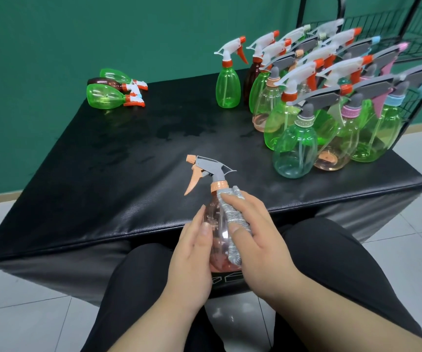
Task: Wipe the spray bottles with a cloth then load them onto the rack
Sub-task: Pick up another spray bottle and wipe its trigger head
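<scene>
Left grip (192,250) holds pink bottle (216,224); right grip (258,240) pinches cloth (231,215) (bottle cluster (331,118) far right).

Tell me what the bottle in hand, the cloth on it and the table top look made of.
Held bottle: clear pinkish plastic, glossy, see-through with highlights.
Cloth: grey textile, matte, ribbed weave; fibre unclear.
Table top: probably black vinyl or leatherette over padding; fine grain, dull sheen, rounded edge.

A plain indoor room set up as a makeshift work station: bare green wall (103,34), pale tiled floor (14,313), a black padded block as tabletop (128,148), massed plastic spray bottles (319,102) far right, beside a black wire rack (408,29).
</scene>
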